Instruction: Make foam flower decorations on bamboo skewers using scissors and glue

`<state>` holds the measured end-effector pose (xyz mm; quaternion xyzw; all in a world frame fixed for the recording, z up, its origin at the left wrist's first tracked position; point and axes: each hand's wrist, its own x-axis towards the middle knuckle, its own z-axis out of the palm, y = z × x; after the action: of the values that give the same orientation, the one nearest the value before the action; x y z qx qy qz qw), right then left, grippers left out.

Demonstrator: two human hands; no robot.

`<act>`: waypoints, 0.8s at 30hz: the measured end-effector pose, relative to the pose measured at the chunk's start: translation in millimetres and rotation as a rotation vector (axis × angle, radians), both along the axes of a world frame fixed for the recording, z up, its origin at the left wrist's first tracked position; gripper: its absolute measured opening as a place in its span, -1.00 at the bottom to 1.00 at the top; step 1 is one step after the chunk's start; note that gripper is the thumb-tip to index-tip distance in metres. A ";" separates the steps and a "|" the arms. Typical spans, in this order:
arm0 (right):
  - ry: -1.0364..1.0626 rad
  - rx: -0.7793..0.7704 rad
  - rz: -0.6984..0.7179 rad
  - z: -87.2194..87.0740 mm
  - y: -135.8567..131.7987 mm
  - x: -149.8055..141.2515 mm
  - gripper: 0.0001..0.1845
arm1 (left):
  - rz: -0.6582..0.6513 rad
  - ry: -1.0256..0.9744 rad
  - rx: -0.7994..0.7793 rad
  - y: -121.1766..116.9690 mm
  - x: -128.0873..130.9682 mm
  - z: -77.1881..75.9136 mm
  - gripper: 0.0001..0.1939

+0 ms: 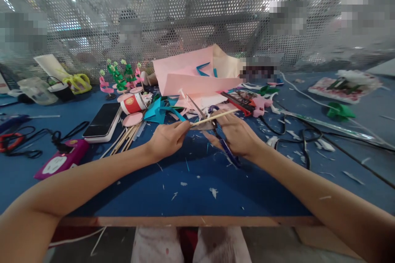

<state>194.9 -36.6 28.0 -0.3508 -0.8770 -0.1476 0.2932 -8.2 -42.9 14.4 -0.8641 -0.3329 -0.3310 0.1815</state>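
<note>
My left hand (171, 137) pinches one end of a thin pale wooden stick (216, 118). The stick runs to the right, slightly upward, across the front of my right hand (237, 133). In that right hand is a pair of scissors (228, 152) with dark purple handles, its fingers closed around them. One metal blade points up and to the left beyond the stick. Whether the blades touch the stick I cannot tell. Below the stick, between the hands, a small greyish piece is partly hidden. Close to my left hand lies folded blue paper (156, 111).
Pink paper sheets (188, 84) stand behind the hands. A pink glue gun (259, 106) with a black cord lies right. To the left are a paper cup (133, 103), a phone (103, 120), wooden sticks (125, 141), a purple power block (63, 158) and small paper flowers (117, 76).
</note>
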 end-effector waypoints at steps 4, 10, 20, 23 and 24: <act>0.003 -0.081 -0.073 1.7 -2.4 -1.2 -0.78 | 0.016 -0.066 0.000 0.4 1.3 1.1 -0.76; -0.031 -0.107 -0.121 4.3 -1.9 -2.1 -0.77 | 0.072 -0.028 -0.016 3.1 0.1 -0.9 -0.76; -0.025 -0.189 -0.136 3.7 -4.4 -4.5 -0.75 | 0.089 -0.041 -0.039 2.5 1.3 -1.0 -0.75; -0.031 -0.147 -0.149 2.8 -4.0 -3.9 -0.75 | 0.095 -0.043 -0.039 2.3 1.1 0.2 -0.74; -0.033 -0.130 -0.151 2.8 -3.7 -3.5 -0.75 | 0.096 -0.041 -0.040 2.3 0.9 0.2 -0.74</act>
<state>191.4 -40.3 30.9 -0.4316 -0.8606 -0.1179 0.2433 -7.3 -40.6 14.7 -0.8437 -0.3840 -0.3328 0.1730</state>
